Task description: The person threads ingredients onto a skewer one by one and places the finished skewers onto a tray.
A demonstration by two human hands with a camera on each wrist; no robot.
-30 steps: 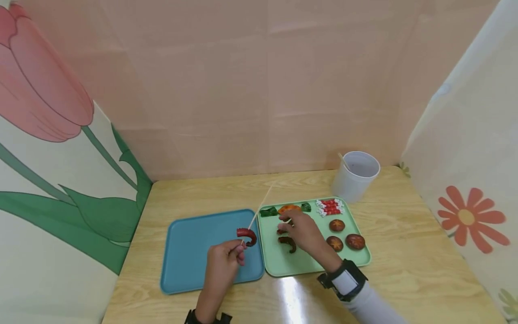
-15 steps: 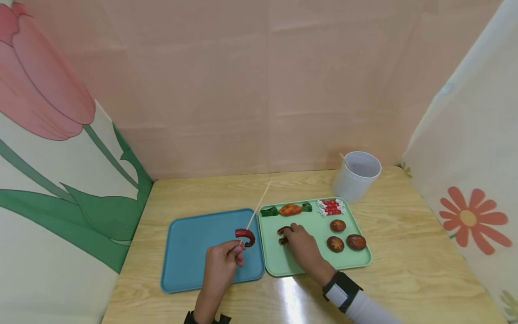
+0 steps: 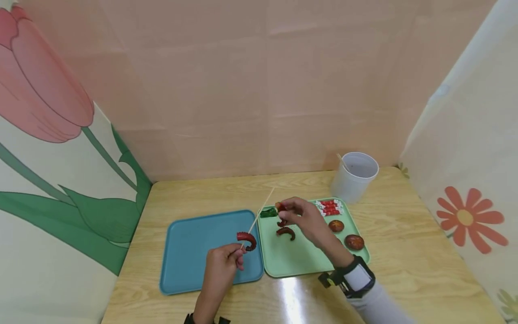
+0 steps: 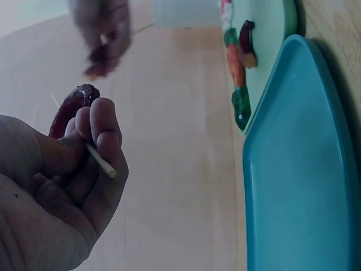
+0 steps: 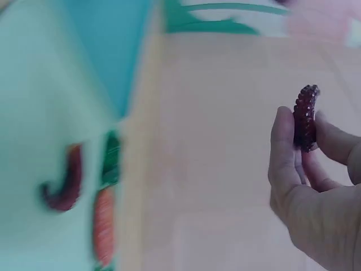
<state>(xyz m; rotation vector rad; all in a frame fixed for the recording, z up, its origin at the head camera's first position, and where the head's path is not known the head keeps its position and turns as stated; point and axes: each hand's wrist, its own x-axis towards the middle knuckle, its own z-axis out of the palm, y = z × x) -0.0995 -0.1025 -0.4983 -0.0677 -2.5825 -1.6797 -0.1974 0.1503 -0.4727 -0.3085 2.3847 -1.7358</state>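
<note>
My left hand (image 3: 221,265) pinches a thin wooden skewer (image 3: 263,203) near its lower end, above the blue tray's right side. A dark red octopus tentacle piece (image 3: 244,236) is threaded on the skewer, just above the fingers. Over the back left of the green tray, my right hand (image 3: 309,222) holds up a second tentacle piece (image 5: 306,118) between thumb and fingertips. One more curled tentacle (image 3: 287,230) lies on the green tray below that hand. In the left wrist view the skewer's blunt end (image 4: 107,165) sticks out from the left fingers.
Blue tray (image 3: 194,256) and green tray (image 3: 297,263) lie side by side. The green one bears an orange-and-green wrapped-looking piece (image 5: 104,226), red-and-white pieces (image 3: 331,208) and brown mushrooms (image 3: 354,242). Behind it stands a white bucket (image 3: 351,184) with a stick inside.
My right hand reached down to the tentacles on the green tray, took one and lifted it up. The left hand with the skewer has stayed nearly in place.
</note>
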